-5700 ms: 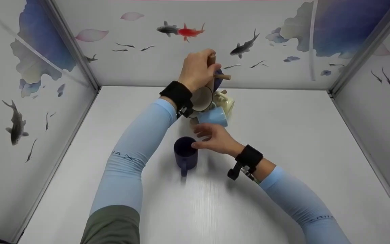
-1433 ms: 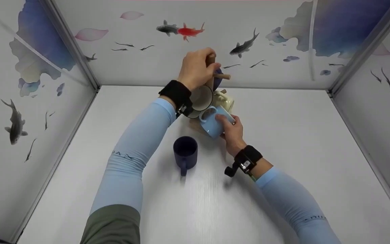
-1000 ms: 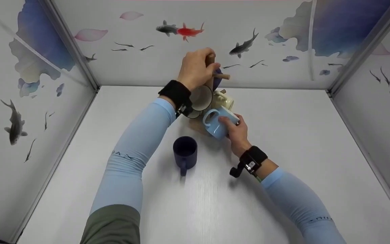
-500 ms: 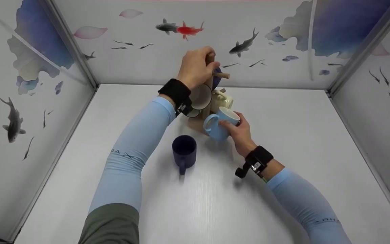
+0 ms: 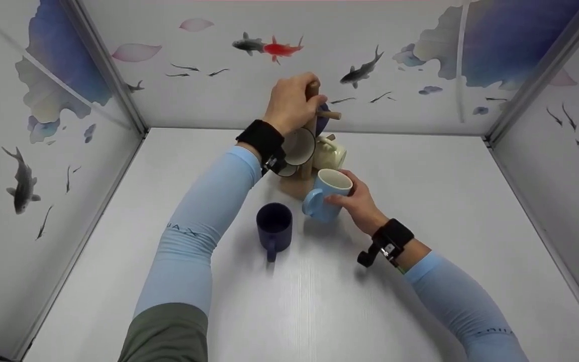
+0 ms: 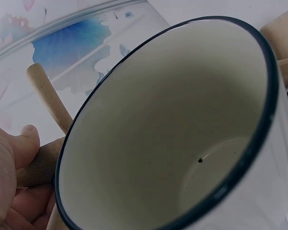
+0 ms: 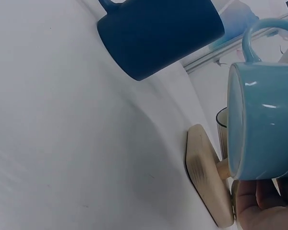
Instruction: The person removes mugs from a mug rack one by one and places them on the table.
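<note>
My left hand point(image 5: 289, 103) grips the top of a wooden mug tree point(image 5: 297, 188) near the back wall; its fingers curl round the post in the left wrist view. My right hand point(image 5: 362, 203) holds a light blue mug point(image 5: 330, 203) by its side, in front of the tree. That mug stands nearly upright, mouth up and handle to the left. In the right wrist view, its base shows raised above the table, close by the tree's base point(image 7: 206, 175). On the table, left of it, a dark blue mug point(image 5: 274, 229) stands with its handle towards me.
A white mug with a dark rim point(image 6: 158, 120) hangs on the tree below my left hand, with another rim partly hidden beneath it. A pale yellow mug point(image 5: 329, 153) hangs at the right, and something dark blue point(image 5: 323, 123) hangs behind. One bare peg point(image 5: 332, 115) juts right.
My right hand, empty at first, has gripped the light blue mug, taken it off the tree, brought it towards me and tipped it upright. My left hand has kept its hold on the post.
</note>
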`<state>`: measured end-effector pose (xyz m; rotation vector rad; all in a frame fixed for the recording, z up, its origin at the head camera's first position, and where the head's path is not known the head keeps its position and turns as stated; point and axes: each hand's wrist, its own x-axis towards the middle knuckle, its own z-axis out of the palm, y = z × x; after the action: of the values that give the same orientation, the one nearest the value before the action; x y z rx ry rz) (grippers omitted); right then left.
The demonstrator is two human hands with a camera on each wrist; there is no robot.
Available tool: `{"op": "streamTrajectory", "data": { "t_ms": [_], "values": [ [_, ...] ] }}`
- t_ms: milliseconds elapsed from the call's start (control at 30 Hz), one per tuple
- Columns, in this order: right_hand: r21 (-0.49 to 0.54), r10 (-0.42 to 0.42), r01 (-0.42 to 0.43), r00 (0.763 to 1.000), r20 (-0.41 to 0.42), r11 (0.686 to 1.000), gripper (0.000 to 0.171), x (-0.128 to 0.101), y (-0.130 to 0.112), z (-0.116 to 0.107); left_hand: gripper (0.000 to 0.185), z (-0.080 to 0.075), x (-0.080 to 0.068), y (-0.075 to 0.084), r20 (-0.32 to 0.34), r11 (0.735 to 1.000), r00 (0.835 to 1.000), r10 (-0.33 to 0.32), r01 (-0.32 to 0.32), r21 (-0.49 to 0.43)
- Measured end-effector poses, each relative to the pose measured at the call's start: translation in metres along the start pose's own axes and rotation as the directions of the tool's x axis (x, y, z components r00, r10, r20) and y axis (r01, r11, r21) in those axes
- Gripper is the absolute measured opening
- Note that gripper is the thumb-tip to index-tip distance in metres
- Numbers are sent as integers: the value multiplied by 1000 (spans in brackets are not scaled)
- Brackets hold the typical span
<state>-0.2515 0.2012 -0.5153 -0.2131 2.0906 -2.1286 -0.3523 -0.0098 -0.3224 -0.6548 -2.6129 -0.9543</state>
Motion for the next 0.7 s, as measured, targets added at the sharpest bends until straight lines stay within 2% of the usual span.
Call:
{"op": "streamTrajectory", "data": {
  "t_ms": [300,500,700],
  "values": [
    [-67,-43,54,986,161,996,82,-4,-1,-5,26,2,1,-1,-6,1000,1000,24,-24,-4],
    [-117,-86,118,965,248,986,81,-5,0,-8,26,2,0,-1,3,1000,1000,-2,2,-11],
    [-149,-92,146,943,321,978,86,-5,-2,-8,27,0,1,1,5,1000,1000,-13,13,0]
  ]
}}
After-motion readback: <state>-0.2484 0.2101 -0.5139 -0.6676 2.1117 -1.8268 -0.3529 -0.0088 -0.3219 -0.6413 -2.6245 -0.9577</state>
